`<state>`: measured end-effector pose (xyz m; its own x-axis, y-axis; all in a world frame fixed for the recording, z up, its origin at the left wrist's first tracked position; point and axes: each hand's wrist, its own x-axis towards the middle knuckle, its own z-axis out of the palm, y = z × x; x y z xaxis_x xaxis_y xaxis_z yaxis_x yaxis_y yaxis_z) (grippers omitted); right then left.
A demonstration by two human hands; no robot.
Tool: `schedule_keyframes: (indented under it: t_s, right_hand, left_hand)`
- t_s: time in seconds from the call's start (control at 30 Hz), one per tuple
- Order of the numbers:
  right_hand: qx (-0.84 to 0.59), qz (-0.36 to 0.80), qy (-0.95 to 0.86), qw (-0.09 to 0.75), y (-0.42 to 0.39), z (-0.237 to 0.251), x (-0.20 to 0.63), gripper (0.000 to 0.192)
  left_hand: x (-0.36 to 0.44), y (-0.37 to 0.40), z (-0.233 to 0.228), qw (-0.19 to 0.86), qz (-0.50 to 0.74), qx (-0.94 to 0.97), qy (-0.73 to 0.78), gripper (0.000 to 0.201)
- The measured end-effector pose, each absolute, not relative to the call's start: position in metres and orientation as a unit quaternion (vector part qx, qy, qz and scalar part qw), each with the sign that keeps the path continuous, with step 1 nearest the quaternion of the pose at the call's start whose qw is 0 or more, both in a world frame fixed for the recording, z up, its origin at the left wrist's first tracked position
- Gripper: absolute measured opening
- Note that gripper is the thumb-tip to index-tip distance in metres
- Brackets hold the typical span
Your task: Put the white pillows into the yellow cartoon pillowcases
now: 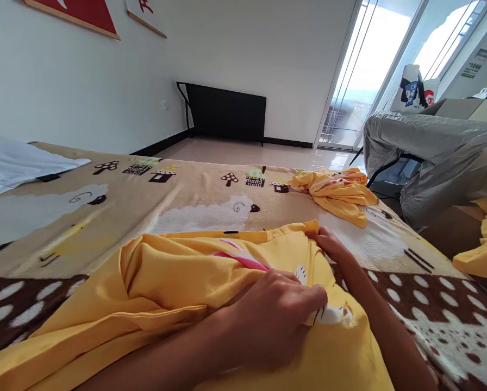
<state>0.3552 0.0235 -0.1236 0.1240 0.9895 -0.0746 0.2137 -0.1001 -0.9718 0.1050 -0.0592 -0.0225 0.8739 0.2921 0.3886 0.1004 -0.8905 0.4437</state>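
Left hand (276, 317) lay nearest, on the yellow garment (166, 282), fingers curled and pinching a fold by its white print. Right hand (329, 244) just beyond, fingertips gripping the garment's far edge. Garment was spread on the patterned blanket (194, 201). Farther along the blanket, a second crumpled yellow garment (337, 193); beyond that, a grey-covered piece of furniture (439, 152).

The near garment (178, 282) was bright yellow with a pink stripe and a white printed figure. The blanket (194, 201) under it was tan, with white sheep, small houses, and brown patches dotted white. A far-right garment (337, 193) was yellow too.
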Motion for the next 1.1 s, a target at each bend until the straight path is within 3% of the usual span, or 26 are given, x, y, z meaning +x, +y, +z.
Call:
schedule_keyframes:
  t_s: [0.13, 0.23, 0.43, 0.63, 0.9, 1.1]
  right_hand:
    - [-0.562, 0.502, -0.457, 0.472, 0.023, -0.116, 0.356, 0.031]
    - [-0.538, 0.524, -0.438, 0.493, 0.021, -0.111, 0.356, 0.034]
    - [-0.511, 0.536, -0.41, 0.533, 0.022, -0.104, 0.357, 0.035]
    - [-0.527, 0.459, -0.454, 0.552, 0.005, -0.074, 0.343, 0.036]
    - [-0.532, 0.374, -0.561, 0.512, -0.026, -0.041, 0.313, 0.039]
    - [-0.535, 0.287, -0.551, 0.573, -0.024, -0.043, 0.313, 0.039]
  left_hand:
    - [0.092, -0.07, -0.008, 0.277, 0.314, 0.9, 0.124, 0.008]
    - [0.087, -0.074, 0.001, 0.312, 0.311, 0.893, 0.087, 0.011]
    - [0.099, -0.06, 0.009, 0.275, 0.037, 0.944, 0.177, 0.007]
    - [0.116, -0.059, -0.004, 0.225, -0.021, 0.947, 0.23, 0.063]
    - [0.129, -0.069, -0.007, 0.196, -0.069, 0.957, 0.203, 0.045]
    - [0.144, -0.074, -0.004, 0.17, -0.183, 0.96, 0.125, 0.038]
